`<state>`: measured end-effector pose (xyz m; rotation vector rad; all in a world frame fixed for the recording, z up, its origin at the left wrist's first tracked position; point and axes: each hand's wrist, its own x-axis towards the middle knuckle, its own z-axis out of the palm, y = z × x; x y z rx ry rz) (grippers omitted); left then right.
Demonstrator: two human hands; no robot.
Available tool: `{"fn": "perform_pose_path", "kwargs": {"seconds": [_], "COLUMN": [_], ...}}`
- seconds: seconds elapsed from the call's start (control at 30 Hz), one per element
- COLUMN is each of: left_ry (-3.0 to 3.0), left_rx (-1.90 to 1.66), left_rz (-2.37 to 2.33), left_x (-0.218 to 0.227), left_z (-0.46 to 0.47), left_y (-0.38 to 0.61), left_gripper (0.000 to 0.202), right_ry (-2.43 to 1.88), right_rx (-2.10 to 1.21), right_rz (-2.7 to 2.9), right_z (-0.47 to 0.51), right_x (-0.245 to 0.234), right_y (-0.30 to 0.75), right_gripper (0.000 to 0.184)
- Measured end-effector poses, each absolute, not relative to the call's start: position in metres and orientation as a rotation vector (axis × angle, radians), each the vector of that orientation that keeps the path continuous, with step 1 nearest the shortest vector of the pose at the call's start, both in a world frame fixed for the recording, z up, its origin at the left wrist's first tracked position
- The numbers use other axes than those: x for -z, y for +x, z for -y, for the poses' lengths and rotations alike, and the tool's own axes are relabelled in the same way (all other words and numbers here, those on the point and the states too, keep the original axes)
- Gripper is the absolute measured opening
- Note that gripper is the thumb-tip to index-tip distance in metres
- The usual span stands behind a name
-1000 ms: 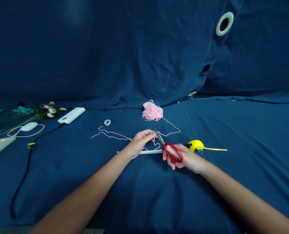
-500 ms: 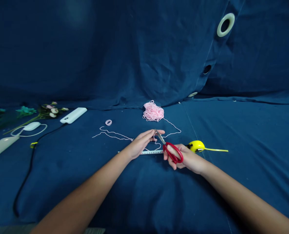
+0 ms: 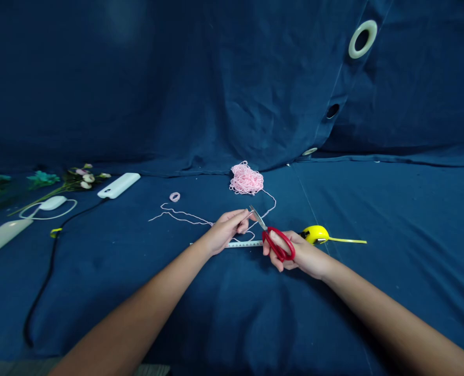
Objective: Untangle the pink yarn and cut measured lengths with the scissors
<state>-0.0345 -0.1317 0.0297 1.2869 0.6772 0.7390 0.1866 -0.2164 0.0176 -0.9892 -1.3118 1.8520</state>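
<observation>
My left hand (image 3: 230, 228) is closed in a pinch on a strand of pink yarn (image 3: 187, 215), whose two loose lengths trail off to the left. In my right hand (image 3: 294, 256) is a pair of scissors (image 3: 277, 244) with red handles. Its slightly parted blades reach my left fingertips, close to the pinched yarn. Behind both hands lies a tangled heap of pink yarn (image 3: 246, 178), with one strand running down towards my left hand. Under the hands stretches a white measuring tape blade (image 3: 241, 244). Its yellow case (image 3: 316, 234) sits just beyond my right hand.
A small pink yarn ring (image 3: 174, 197) lies left of the heap. Farther left are a white box-shaped device (image 3: 119, 186) with a black cable (image 3: 51, 266), artificial flowers (image 3: 85, 180) and a white corded item (image 3: 52, 203). Blue cloth (image 3: 200, 94) hangs behind.
My left fingers have curled inward into a pinch. The strand from the heap has shifted left, and the scissor blades look a little wider apart. My right hand has hardly moved.
</observation>
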Motion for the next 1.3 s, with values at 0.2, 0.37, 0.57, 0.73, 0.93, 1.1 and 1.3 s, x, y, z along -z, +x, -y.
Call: {"fn": "perform_pose_path", "kwargs": {"seconds": [0.2, 0.37, 0.57, 0.73, 0.93, 1.1, 1.3], "left_ry": [1.326, 1.394, 1.678, 1.66, 1.506, 1.726, 1.504], "left_rx": [-0.753, -0.738, -0.669, -0.696, -0.747, -0.658, -0.661], "left_rz": [-0.674, -0.714, -0.695, -0.74, -0.779, -0.694, -0.7], "left_x": [-0.025, -0.024, -0.026, -0.022, -0.019, -0.023, -0.02], "left_z": [0.129, 0.131, 0.142, 0.14, 0.132, 0.141, 0.133], "left_y": [-0.035, -0.032, -0.027, -0.026, -0.028, -0.027, -0.029], "left_gripper": [0.037, 0.041, 0.041, 0.039, 0.041, 0.039, 0.039], "right_ry": [-0.983, -0.97, -0.945, -0.929, -0.923, -0.925, -0.894], "right_rx": [-1.85, -1.875, -1.89, -1.867, -1.824, -1.805, -1.767], "right_rz": [1.3, 1.301, 1.33, 1.324, 1.33, 1.303, 1.331], "right_z": [0.217, 0.217, 0.218, 0.219, 0.219, 0.219, 0.218], "right_x": [-0.019, -0.02, -0.021, -0.021, -0.02, -0.016, -0.014], "right_y": [0.186, 0.186, 0.186, 0.187, 0.186, 0.184, 0.184], "right_gripper": [0.063, 0.062, 0.063, 0.061, 0.062, 0.062, 0.062]}}
